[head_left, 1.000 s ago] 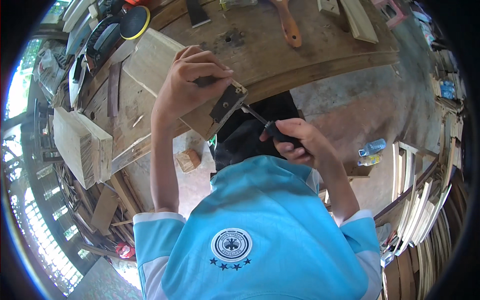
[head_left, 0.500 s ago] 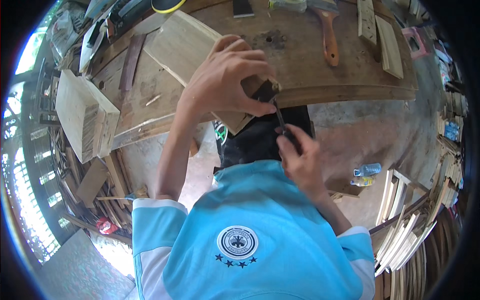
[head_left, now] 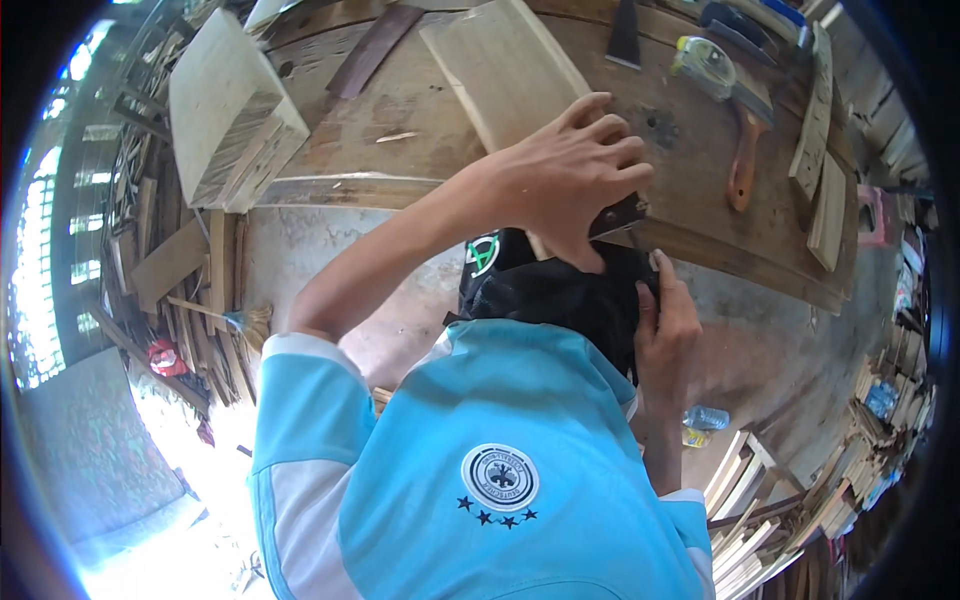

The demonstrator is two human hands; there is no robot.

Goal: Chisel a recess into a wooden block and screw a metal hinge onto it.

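Observation:
A pale wooden board lies across the bench, its near end under my left hand. That hand is closed, fingers bent over the top and thumb below, around a dark flat piece at the bench's near edge. The piece's kind is not clear, as my fingers cover much of it. Just below and to the right, my right hand is closed around a slim dark tool pointing up toward the dark piece. The tool's handle is mostly hidden by my fingers and blends into black cloth.
On the wooden bench lie a paintbrush, a tape measure, a dark blade and wood strips. A thick wooden block stands at the left. Bottles and stacked timber are on the floor.
The view has swung, so the bench and both hands sit farther right in the picture. Both hands keep their grips; the tool's shaft shows less than before.

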